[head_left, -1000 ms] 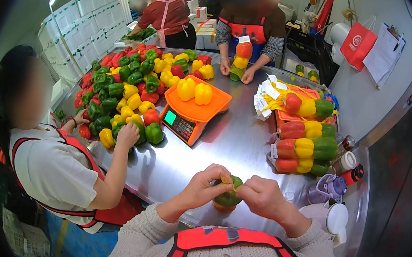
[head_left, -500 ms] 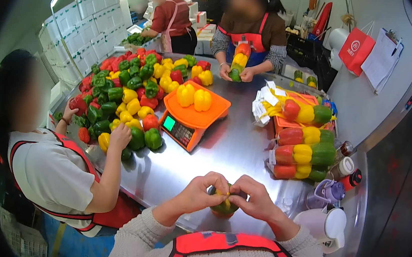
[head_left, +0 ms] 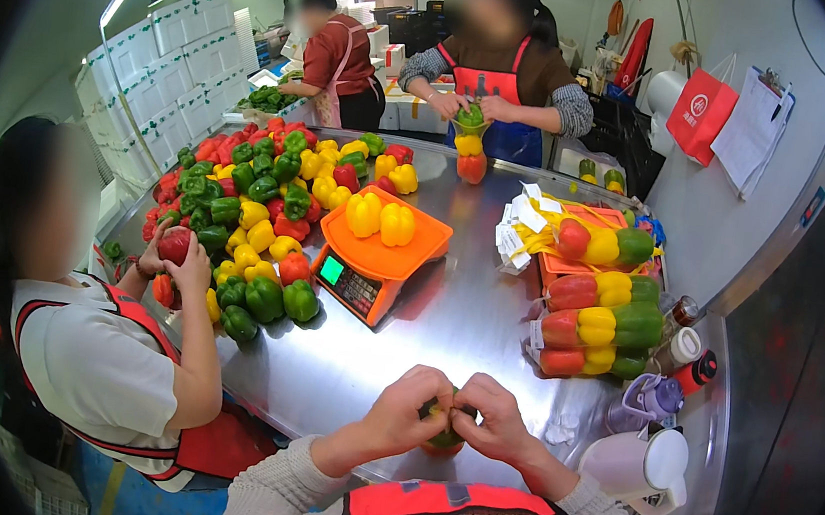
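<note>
Close to the table's near edge stands a bag of bell peppers, upright, with green at the top. Over it my left hand and my right hand meet, fingers curled and pinched together at its top. A bit of yellow shows between them; the fingers hide most of what they grip. Off to the right lie several filled bags of red, yellow and green peppers. Behind those, yellow ties with white tags rest on an orange tray.
An orange scale holding yellow peppers stands mid-table. Left of it spreads a heap of loose peppers. Bottles and a kettle line the right edge. One co-worker is at the left, another across the table.
My fingers have drawn closer over the bag, hiding most of the yellow strip. The left co-worker now lifts a red pepper in both hands. The far co-worker has turned a pepper bag green end up.
</note>
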`<act>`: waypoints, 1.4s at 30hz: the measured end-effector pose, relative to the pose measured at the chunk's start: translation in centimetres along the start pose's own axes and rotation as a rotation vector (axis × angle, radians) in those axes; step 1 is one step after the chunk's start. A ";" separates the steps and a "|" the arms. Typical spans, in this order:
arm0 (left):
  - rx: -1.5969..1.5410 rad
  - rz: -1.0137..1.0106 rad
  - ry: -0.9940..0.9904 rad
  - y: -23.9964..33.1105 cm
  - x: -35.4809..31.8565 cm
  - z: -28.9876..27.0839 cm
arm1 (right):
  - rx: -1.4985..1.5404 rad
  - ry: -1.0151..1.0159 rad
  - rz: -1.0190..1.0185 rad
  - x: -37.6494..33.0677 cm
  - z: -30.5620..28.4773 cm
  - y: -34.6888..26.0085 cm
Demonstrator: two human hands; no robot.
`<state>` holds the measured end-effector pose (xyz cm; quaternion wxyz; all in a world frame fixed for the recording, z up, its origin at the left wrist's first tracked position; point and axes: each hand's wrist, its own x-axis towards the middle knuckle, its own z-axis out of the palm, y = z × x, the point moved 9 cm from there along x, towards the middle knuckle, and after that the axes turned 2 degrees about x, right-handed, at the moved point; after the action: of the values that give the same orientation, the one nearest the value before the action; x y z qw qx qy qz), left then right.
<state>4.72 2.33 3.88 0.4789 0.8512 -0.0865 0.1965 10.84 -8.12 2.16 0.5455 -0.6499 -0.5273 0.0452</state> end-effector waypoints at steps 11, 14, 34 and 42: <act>0.386 0.300 0.308 2.5 -1.5 -0.2 | 0.245 -0.077 0.270 -0.2 -0.3 2.6; 0.389 0.317 0.285 2.8 -1.6 0.0 | 0.252 -0.145 0.240 0.6 -0.4 2.3; 0.183 0.333 0.194 1.8 -1.3 0.1 | -0.225 -0.028 -0.262 2.1 -2.5 -3.1; 0.277 0.360 0.247 2.0 -1.2 0.6 | 0.042 -0.222 0.011 1.5 -1.7 -0.5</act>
<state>3.08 0.72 4.70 0.3219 0.8491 -0.1496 0.3912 12.24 -8.22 3.93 0.4972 -0.6322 -0.5797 0.1310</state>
